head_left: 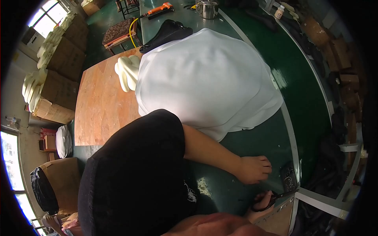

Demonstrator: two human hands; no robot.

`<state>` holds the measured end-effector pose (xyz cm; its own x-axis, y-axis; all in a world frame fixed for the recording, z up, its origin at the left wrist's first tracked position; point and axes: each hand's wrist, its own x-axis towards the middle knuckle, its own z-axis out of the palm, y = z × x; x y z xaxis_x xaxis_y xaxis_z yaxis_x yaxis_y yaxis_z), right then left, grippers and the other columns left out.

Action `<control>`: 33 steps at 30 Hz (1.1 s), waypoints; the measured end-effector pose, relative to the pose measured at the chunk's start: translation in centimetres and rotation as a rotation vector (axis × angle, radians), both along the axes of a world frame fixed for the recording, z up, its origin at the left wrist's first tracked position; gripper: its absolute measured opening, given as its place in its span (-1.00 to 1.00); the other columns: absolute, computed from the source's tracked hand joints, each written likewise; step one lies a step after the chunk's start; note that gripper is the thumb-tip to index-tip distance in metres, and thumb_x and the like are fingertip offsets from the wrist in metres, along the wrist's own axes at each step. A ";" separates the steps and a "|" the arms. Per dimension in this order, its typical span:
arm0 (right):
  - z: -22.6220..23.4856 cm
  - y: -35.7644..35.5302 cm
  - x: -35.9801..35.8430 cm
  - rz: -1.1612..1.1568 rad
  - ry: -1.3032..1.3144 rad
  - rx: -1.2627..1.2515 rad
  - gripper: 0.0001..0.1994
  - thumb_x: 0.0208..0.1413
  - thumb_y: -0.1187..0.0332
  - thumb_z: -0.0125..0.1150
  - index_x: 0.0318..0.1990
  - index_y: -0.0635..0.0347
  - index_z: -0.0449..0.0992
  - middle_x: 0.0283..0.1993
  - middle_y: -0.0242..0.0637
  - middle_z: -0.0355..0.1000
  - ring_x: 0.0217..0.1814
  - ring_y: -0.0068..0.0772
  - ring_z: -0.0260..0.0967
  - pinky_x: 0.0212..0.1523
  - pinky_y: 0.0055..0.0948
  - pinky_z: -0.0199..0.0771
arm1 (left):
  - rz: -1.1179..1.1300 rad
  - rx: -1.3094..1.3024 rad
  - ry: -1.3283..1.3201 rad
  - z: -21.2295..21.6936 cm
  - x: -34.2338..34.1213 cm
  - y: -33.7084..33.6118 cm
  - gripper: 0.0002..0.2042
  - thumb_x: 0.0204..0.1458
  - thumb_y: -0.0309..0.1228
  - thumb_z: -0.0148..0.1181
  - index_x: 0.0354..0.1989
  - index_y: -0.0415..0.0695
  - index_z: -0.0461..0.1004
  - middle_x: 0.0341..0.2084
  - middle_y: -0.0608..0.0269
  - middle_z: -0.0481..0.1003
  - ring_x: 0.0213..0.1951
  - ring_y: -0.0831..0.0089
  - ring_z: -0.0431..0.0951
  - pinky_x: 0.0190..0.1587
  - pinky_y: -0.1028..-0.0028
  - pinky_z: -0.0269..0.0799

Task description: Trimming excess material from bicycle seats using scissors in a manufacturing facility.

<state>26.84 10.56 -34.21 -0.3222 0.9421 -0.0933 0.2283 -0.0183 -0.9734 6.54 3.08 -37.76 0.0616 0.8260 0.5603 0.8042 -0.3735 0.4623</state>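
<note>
My left hand rests palm down on the green tabletop, its fingers curled in. Nothing shows in it, though its palm is hidden. Nearer the table's edge, my right hand is closed around the black handles of a pair of scissors. Their blades point right, toward the table corner. Just beyond the scissors lies a dark, flat, rectangular object. A large stack of white fabric pieces covers the table beyond my left forearm.
A wooden board carries pale foam-like pieces left of the stack. Behind are a black cloth item, an orange tool and a metal pot. Cartons line the left. A metal frame borders the right.
</note>
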 end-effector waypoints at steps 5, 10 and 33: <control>0.4 -0.3 -0.3 -0.020 0.053 -0.002 -0.70 0.30 0.27 0.17 -0.25 0.44 0.46 -0.52 -0.27 0.36 -0.56 -0.48 0.28 -0.56 -0.54 0.25 | -0.002 0.005 0.002 0.0 0.0 0.0 -0.65 -0.03 -0.22 0.39 -0.14 -0.16 0.58 0.07 0.06 0.46 0.25 0.07 0.37 0.34 0.07 0.18; 0.6 -0.6 -0.6 -0.034 0.047 0.010 -0.70 0.29 0.27 0.17 -0.24 0.44 0.46 -0.51 -0.28 0.35 -0.57 -0.49 0.27 -0.55 -0.55 0.25 | -0.003 0.002 -0.002 0.0 0.0 0.0 -0.65 -0.04 -0.21 0.40 -0.13 -0.16 0.58 0.08 0.06 0.46 0.26 0.08 0.37 0.34 0.08 0.18; 0.6 -0.5 -0.6 -0.035 0.048 -0.011 -0.72 0.27 0.29 0.20 -0.25 0.42 0.47 -0.54 -0.32 0.33 -0.58 -0.51 0.24 -0.57 -0.56 0.20 | -0.006 -0.012 0.004 0.2 0.0 -0.2 -0.63 -0.03 -0.21 0.40 -0.11 -0.17 0.58 0.08 0.06 0.46 0.26 0.07 0.36 0.35 0.08 0.18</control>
